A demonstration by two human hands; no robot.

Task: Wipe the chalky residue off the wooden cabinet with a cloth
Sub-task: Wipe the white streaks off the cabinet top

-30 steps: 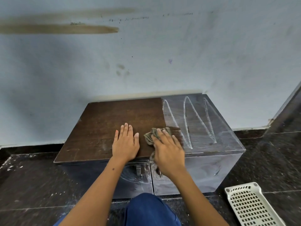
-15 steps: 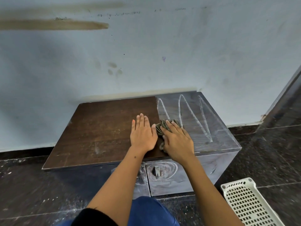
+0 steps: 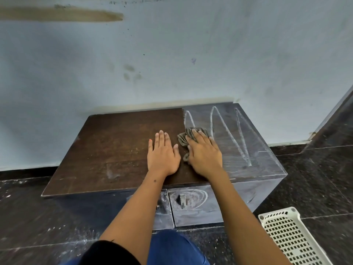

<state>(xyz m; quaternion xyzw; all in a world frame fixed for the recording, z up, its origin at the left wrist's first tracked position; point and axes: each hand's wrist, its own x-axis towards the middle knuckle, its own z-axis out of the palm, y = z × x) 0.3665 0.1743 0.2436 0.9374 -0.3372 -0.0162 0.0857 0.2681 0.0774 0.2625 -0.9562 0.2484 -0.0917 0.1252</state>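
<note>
Cloth [image 3: 184, 138] under flat-fingered right hand [image 3: 205, 155] on cabinet [image 3: 114, 150]; left hand [image 3: 163, 154] flat beside.

Both bare forearms reach up from frame bottom toward centre. Left hand [image 3: 163, 156] lies flat, fingers straight together; right hand [image 3: 204, 153] palm-down, fingers extended, just beside it.

The cabinet [image 3: 118, 153] top offers bare wood left of the left hand [image 3: 163, 155], the wall [image 3: 172, 64] blocks behind, and a basket [image 3: 290, 236] sits on the floor [image 3: 315, 178] at right.
</note>
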